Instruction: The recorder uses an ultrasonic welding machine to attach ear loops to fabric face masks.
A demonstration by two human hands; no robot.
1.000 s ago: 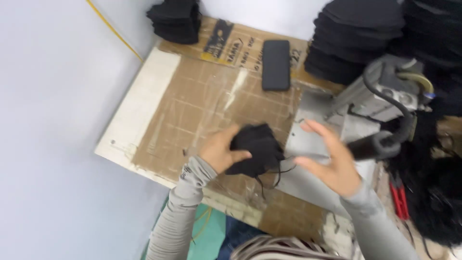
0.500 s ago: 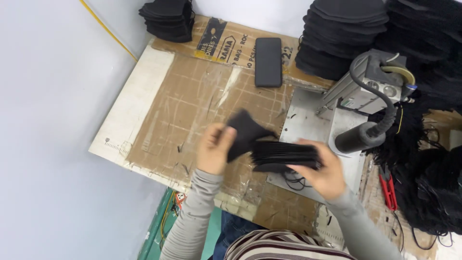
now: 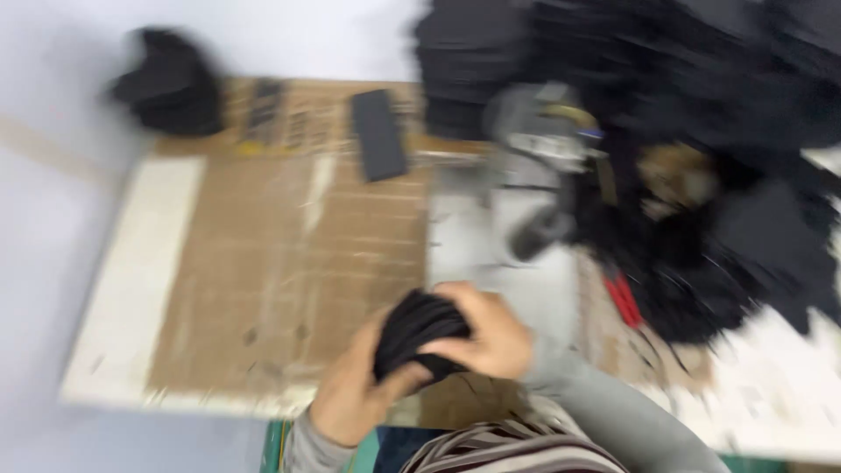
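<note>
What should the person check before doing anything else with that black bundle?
1. Both hands on the black bundle: left hand below, right hand on top: ok.
2. Bundle held above the cardboard mat: ok.
3. Bare mat beside the hands: ok.
4. Dark phone apart from the hands: ok.
5. Red-handled tool apart from the hands: ok.
6. Loose straps tucked in: cannot tell, blurred.

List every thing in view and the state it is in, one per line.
Bundle of black fabric pieces: bunched, held between both hands.
Left hand: gripping the bundle from below.
Right hand: closed over the bundle.
Flat black rectangular phone: lying flat on the brown cardboard sheet.
Red-handled tool: lying untouched.
</note>
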